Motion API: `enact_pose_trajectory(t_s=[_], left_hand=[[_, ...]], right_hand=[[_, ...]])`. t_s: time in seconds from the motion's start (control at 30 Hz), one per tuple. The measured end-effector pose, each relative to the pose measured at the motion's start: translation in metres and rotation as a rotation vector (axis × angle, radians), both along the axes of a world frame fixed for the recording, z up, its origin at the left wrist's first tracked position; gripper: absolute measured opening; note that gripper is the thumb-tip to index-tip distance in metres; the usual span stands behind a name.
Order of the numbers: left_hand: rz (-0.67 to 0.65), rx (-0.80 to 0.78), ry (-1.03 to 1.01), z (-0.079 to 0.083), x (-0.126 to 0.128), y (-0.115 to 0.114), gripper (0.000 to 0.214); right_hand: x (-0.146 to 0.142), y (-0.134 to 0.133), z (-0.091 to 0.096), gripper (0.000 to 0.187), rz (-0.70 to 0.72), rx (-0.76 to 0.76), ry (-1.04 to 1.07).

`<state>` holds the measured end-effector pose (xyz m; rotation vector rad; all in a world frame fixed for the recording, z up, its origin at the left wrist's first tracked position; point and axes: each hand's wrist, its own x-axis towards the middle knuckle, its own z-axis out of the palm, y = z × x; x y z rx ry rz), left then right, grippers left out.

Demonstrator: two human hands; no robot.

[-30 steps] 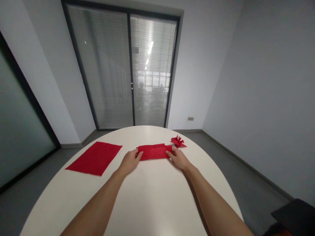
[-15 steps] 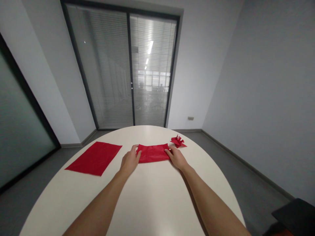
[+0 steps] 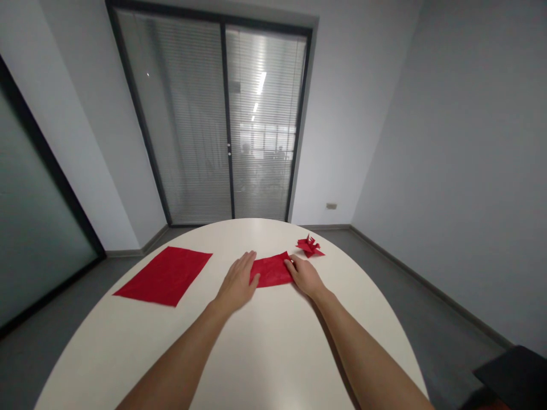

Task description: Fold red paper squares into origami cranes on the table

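Note:
A folded rectangle of red paper (image 3: pixel 272 270) lies on the round white table between my hands. Over its left end, my left hand (image 3: pixel 237 282) rests flat, with the fingers stretched forward and the thumb out on the paper. My right hand (image 3: pixel 306 275) grips the right edge, its thumb on top and its fingertips curled round the far corner. The paper's left end is hidden under my left hand.
A flat red paper sheet (image 3: pixel 168 276) lies on the table's left side. Beyond my right hand sits a red folded-paper figure (image 3: pixel 310 246) with pointed parts. The white table (image 3: pixel 256 359) has a curved edge. A dark object (image 3: pixel 515 376) stands at lower right.
My left hand has let go of the left edge and moved right onto the paper, flattening out. The paper now lies slightly tilted, its left end nearer me. My right hand has barely moved.

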<state>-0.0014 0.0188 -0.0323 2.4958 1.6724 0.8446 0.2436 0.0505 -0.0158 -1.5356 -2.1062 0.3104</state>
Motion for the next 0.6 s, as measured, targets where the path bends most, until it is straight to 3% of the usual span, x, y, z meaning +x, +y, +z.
enact_pose_trajectory(t_s=[0.13,0.27,0.43,0.5,0.6], left_hand=[[-0.008,-0.183,0.060,-0.005,0.004,-0.001,0.061],[0.001,-0.188,0.084,-0.001,0.009,-0.001,0.060],[-0.022,-0.187,0.159,0.005,0.017,-0.003,0.054],[0.002,-0.202,0.208,0.005,0.019,-0.004,0.054],[0.063,-0.199,0.234,0.000,0.019,-0.003,0.055]], right_hand=[[-0.005,-0.003,0.006,0.049,-0.055,0.198,-0.053],[-0.026,-0.017,0.017,0.054,0.011,0.282,-0.046],[-0.047,-0.033,0.008,0.059,0.316,0.045,-0.122],[-0.046,-0.032,0.001,0.059,0.311,-0.071,-0.200],[-0.038,-0.026,-0.005,0.064,0.209,-0.119,-0.281]])
